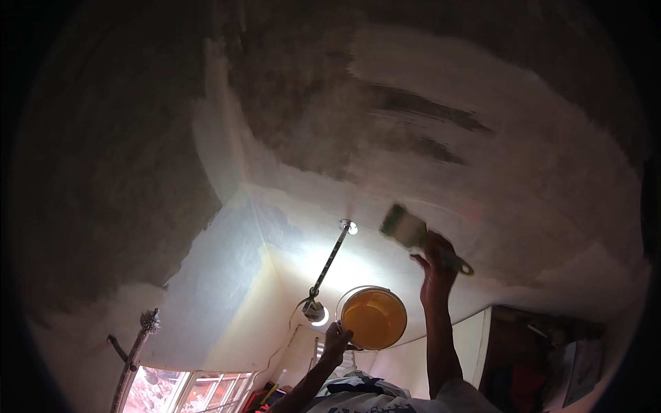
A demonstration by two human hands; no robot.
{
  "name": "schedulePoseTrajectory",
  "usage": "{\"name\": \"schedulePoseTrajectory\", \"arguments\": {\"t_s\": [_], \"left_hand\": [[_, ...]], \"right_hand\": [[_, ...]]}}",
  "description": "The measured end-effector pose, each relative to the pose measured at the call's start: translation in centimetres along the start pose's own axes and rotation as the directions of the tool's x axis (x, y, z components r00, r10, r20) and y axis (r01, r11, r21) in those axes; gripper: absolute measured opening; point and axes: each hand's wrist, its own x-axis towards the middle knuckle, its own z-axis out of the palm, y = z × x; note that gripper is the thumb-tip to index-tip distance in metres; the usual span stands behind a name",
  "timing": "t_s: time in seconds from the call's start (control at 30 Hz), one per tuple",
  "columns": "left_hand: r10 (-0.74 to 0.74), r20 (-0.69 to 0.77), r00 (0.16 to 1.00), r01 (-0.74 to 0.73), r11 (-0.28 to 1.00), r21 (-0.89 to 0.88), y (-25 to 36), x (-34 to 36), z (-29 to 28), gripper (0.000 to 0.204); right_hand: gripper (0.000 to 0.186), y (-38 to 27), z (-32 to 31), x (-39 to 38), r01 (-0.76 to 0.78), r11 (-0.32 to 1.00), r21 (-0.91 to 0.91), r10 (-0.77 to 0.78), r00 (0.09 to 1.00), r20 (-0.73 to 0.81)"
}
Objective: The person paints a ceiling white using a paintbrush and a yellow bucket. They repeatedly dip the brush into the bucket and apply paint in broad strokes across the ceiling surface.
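Note:
In my raised right hand [438, 267] is a wide flat paintbrush [412, 231], gripped by its handle. Its dark bristles point up and left, close beneath the ceiling [441, 172]; whether they touch it I cannot tell. Below and to the left, my left hand [335, 340] holds a round yellow bucket [374, 320] at its side. The bucket has a thin wire handle, and its contents are hard to make out. Pale brushed patches cover part of the ceiling, with darker areas between them and streaky edges.
A lit lamp [315, 313] hangs on a dark rod from a round ceiling mount [348, 226], left of the brush. A pole with a knobbly tip [149, 321] rises near the window [182, 391] at lower left. Dark shelving with items [530, 365] stands at lower right.

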Motion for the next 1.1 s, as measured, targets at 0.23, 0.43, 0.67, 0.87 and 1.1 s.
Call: {"name": "schedulePoseTrajectory", "arguments": {"t_s": [0.23, 0.43, 0.67, 0.87, 1.1], "left_hand": [[-0.029, -0.013, 1.0, 0.029, 1.0, 0.007, -0.6, -0.5, -1.0, 0.03], [-0.025, -0.007, 1.0, 0.025, 1.0, 0.004, -0.5, -0.6, -1.4, 0.031], [-0.049, -0.024, 0.998, 0.05, 0.999, 0.016, -0.5, -0.2, -2.1, 0.033], [-0.034, -0.026, 0.999, 0.036, 0.998, 0.044, -0.6, 0.0, -1.6, 0.031], [-0.058, -0.041, 0.998, 0.059, 0.997, 0.042, -0.6, 0.0, -1.6, 0.03]], "right_hand": [[0.024, -1.6, 13.4, 8.8, 0.746, 0.648, -0.151, -0.696, 0.661, 0.28], [0.025, -1.2, 13.9, 11.6, 0.88, 0.424, -0.214, -0.846, 0.469, 0.254], [0.029, -2.2, 10.8, 9.5, 0.812, 0.492, -0.314, -0.815, 0.556, 0.161], [0.03, 0.1, 14.8, 10.3, 0.853, 0.487, -0.188, -0.806, 0.521, 0.279], [0.027, 0.4, 14.8, 11.5, 0.817, 0.543, -0.194, -0.775, 0.577, 0.26]]}}
